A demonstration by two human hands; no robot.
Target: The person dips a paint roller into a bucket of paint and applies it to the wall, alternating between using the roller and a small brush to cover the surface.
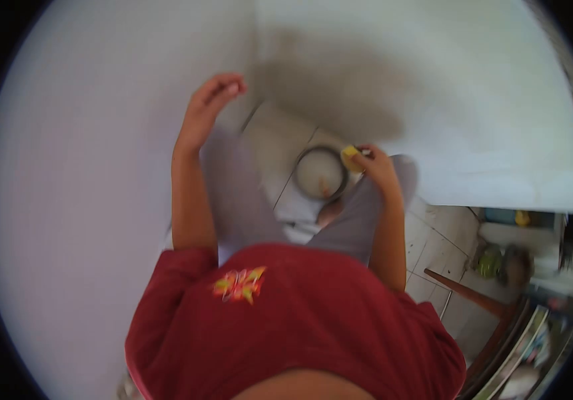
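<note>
Closed in by a pale left wall (80, 200) and a white wall (486, 107) ahead with a dark patch (340, 87), floored in light tiles (426, 247), edged at right by brown wooden furniture (468, 292), lit softly.

A yellow piece (350, 159) juts from the right grip (380, 168)

Dk red tee (313, 313), grey pants (236, 190)
Tee w/ short slvs (180, 273); red & yellow print (240, 285), approx. flower-shaped, L chest.
</note>
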